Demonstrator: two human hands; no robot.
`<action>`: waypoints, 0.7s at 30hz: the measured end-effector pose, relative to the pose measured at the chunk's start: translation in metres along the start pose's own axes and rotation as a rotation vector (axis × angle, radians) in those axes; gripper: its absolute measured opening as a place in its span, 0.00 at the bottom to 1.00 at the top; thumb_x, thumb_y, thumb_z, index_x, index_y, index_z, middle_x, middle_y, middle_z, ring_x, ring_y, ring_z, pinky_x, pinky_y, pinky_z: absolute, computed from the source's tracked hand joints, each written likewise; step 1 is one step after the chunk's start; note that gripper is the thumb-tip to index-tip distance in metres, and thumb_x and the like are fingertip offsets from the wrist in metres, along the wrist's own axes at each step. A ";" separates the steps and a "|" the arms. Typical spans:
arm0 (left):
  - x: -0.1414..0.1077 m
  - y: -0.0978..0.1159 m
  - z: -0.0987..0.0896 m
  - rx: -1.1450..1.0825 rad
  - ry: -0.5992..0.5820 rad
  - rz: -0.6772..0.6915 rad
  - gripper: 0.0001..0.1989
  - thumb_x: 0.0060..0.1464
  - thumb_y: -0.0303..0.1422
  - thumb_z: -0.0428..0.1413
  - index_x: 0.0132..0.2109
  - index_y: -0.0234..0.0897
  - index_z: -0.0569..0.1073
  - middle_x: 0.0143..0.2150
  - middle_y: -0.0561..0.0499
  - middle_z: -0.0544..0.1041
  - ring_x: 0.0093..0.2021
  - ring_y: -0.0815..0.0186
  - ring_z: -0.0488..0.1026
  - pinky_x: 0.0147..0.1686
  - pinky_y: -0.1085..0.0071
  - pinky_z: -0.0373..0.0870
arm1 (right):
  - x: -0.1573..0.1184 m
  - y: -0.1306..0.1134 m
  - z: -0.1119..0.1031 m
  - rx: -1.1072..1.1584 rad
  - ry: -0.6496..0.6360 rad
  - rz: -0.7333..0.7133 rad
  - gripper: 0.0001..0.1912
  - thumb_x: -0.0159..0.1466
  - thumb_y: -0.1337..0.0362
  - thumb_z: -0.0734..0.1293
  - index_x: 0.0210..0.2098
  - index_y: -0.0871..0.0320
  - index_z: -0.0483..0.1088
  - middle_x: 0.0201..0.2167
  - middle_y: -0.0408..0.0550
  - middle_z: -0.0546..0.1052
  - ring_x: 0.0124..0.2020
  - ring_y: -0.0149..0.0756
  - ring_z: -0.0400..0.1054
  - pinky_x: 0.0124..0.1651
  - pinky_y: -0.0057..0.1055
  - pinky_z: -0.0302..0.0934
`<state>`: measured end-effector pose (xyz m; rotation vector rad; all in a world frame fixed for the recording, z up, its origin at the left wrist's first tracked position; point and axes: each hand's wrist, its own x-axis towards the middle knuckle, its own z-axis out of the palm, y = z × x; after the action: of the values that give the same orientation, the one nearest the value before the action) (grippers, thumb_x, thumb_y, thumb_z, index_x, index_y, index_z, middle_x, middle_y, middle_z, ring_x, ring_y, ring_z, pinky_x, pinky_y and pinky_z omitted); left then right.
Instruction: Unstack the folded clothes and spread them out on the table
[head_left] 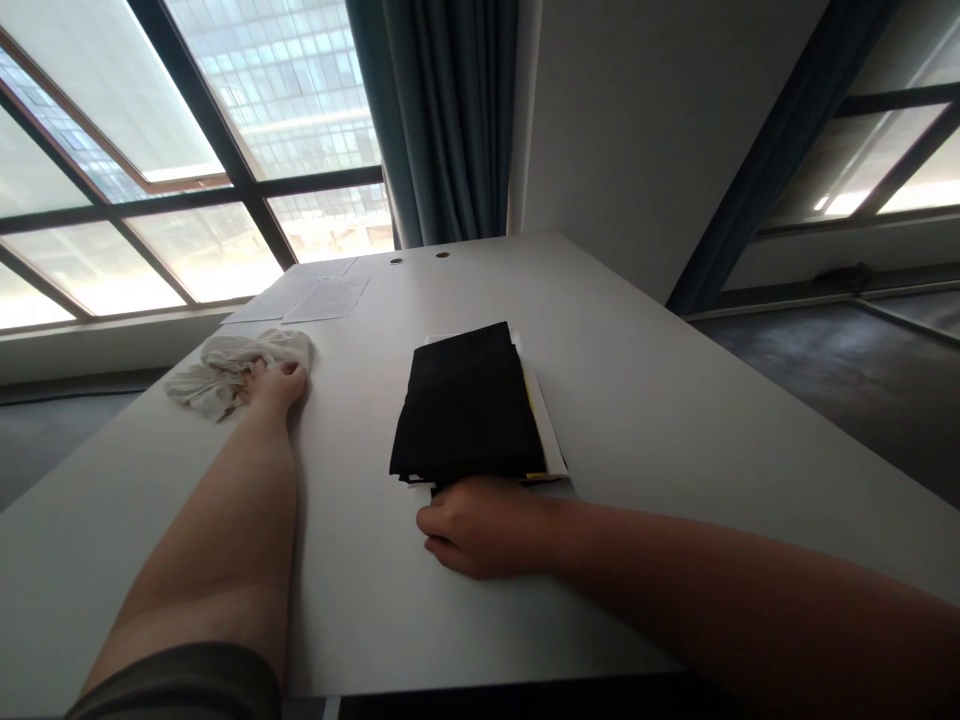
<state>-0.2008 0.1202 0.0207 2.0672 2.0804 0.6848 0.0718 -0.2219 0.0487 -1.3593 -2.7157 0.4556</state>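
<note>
My left hand [276, 384] reaches out across the white table [675, 400] and grips a crumpled white cloth [225, 368] at the left. My right hand [480, 525] rests curled on the table at the near edge of a stack of folded cloths, black on top [466, 405], with white and yellow layers showing underneath along the right side [546, 430]. The fingers touch the stack's near edge; whether they hold it is unclear.
Two sheets of paper [315, 296] lie at the far left of the table, near two cable holes [420, 258]. Large windows stand behind on the left and right, with a dark curtain [442, 120] and a white wall between them.
</note>
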 end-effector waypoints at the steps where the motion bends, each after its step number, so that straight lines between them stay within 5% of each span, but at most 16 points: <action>1: 0.000 0.001 0.004 0.027 -0.025 -0.031 0.22 0.61 0.42 0.53 0.56 0.34 0.74 0.73 0.32 0.55 0.73 0.31 0.48 0.67 0.27 0.47 | 0.000 0.000 0.000 -0.001 -0.001 0.003 0.14 0.73 0.59 0.62 0.41 0.61 0.75 0.33 0.49 0.77 0.27 0.30 0.62 0.27 0.31 0.41; 5: -0.005 0.017 0.007 0.105 -0.029 -0.133 0.26 0.62 0.42 0.52 0.63 0.35 0.72 0.78 0.32 0.46 0.76 0.28 0.40 0.67 0.24 0.42 | -0.001 0.000 0.000 -0.018 -0.016 0.010 0.15 0.73 0.57 0.61 0.42 0.60 0.76 0.35 0.49 0.78 0.27 0.30 0.62 0.28 0.30 0.41; 8: -0.023 0.056 -0.003 0.105 0.103 -0.048 0.27 0.61 0.40 0.53 0.63 0.31 0.72 0.75 0.27 0.54 0.73 0.29 0.50 0.66 0.27 0.49 | -0.001 -0.001 -0.002 -0.037 -0.013 0.002 0.15 0.73 0.57 0.61 0.43 0.59 0.76 0.36 0.49 0.78 0.29 0.32 0.64 0.28 0.31 0.41; 10: -0.047 0.098 -0.012 0.012 0.076 0.193 0.23 0.64 0.40 0.51 0.60 0.34 0.74 0.66 0.32 0.69 0.65 0.40 0.66 0.65 0.39 0.61 | 0.000 -0.002 -0.002 -0.048 -0.012 -0.007 0.15 0.73 0.58 0.60 0.44 0.59 0.76 0.36 0.50 0.79 0.30 0.33 0.66 0.28 0.32 0.42; 11: -0.064 0.122 -0.016 -0.075 -0.040 0.320 0.22 0.66 0.41 0.48 0.60 0.36 0.74 0.59 0.36 0.76 0.58 0.47 0.73 0.62 0.46 0.67 | 0.000 -0.002 -0.002 -0.053 -0.014 -0.007 0.16 0.73 0.58 0.60 0.44 0.59 0.76 0.36 0.50 0.79 0.30 0.33 0.66 0.28 0.32 0.41; 13: -0.105 0.171 -0.022 -0.246 -0.290 0.627 0.24 0.68 0.46 0.46 0.62 0.41 0.71 0.52 0.43 0.79 0.51 0.56 0.77 0.57 0.56 0.73 | 0.001 -0.001 -0.002 -0.059 -0.019 -0.006 0.16 0.73 0.58 0.60 0.45 0.59 0.77 0.36 0.51 0.79 0.30 0.35 0.68 0.28 0.32 0.41; 15: -0.148 0.212 -0.025 -0.307 -0.395 0.924 0.25 0.69 0.49 0.44 0.65 0.49 0.68 0.57 0.48 0.77 0.56 0.59 0.75 0.60 0.61 0.71 | 0.001 0.000 -0.001 -0.062 -0.014 -0.021 0.17 0.73 0.57 0.60 0.46 0.59 0.77 0.36 0.51 0.79 0.31 0.36 0.69 0.29 0.32 0.42; 18: -0.199 0.246 -0.024 -0.086 -0.366 1.181 0.22 0.69 0.51 0.46 0.60 0.49 0.74 0.52 0.47 0.78 0.52 0.56 0.77 0.55 0.60 0.72 | 0.002 0.002 0.001 -0.059 0.009 -0.055 0.17 0.74 0.58 0.59 0.46 0.59 0.77 0.36 0.50 0.80 0.32 0.37 0.70 0.30 0.32 0.44; 21: -0.215 0.248 -0.021 -0.009 -0.262 1.182 0.21 0.70 0.48 0.44 0.48 0.42 0.76 0.42 0.47 0.79 0.43 0.58 0.77 0.44 0.64 0.71 | 0.001 0.003 0.003 -0.066 0.034 -0.062 0.16 0.73 0.58 0.59 0.45 0.58 0.77 0.35 0.50 0.80 0.32 0.37 0.70 0.30 0.32 0.46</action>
<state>0.0292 -0.1036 0.0919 3.0302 0.5521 0.4402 0.0728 -0.2199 0.0448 -1.2807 -2.7594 0.3374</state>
